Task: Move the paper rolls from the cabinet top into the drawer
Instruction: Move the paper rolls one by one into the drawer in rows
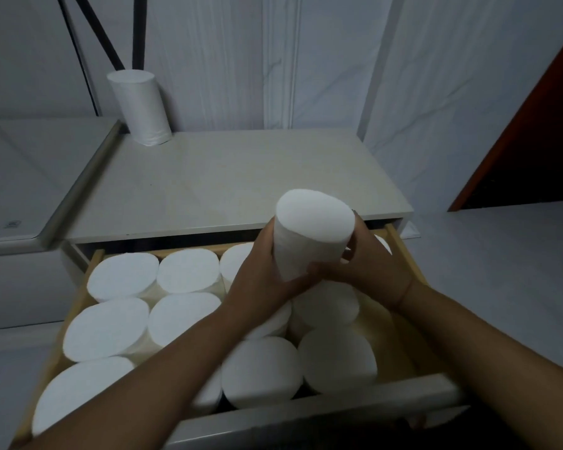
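Clasping one paper roll [312,233] upright, left hand [260,280] & right hand [368,271] steady it over drawer [400,251] gap, far right; another roll [140,108] remains on cabinet top [228,180].
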`<action>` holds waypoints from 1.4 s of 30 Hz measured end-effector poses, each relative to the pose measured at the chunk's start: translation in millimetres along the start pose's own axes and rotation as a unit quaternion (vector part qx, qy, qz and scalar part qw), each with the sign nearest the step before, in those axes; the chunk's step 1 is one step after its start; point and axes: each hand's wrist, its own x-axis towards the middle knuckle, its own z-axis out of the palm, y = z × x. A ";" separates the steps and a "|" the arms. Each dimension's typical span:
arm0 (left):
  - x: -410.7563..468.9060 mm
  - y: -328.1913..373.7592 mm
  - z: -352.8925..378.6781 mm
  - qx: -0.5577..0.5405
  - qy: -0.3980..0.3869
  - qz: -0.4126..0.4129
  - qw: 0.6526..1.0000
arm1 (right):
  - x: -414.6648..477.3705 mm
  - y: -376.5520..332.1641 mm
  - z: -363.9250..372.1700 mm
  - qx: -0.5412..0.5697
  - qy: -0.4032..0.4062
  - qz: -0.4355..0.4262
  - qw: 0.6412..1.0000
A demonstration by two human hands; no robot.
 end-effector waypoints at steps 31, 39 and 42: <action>-9.2 -40.5 14.3 0.425 -0.227 0.119 0.868 | -38.8 0.9 -149.5 -0.148 -0.113 0.007 0.982; -9.4 -39.5 14.6 0.431 -0.227 0.118 0.865 | -47.5 5.4 -164.5 -0.158 -0.132 0.011 0.979; -9.3 -39.3 14.7 0.427 -0.225 0.120 0.868 | -47.8 10.1 -159.8 -0.172 -0.149 0.008 0.974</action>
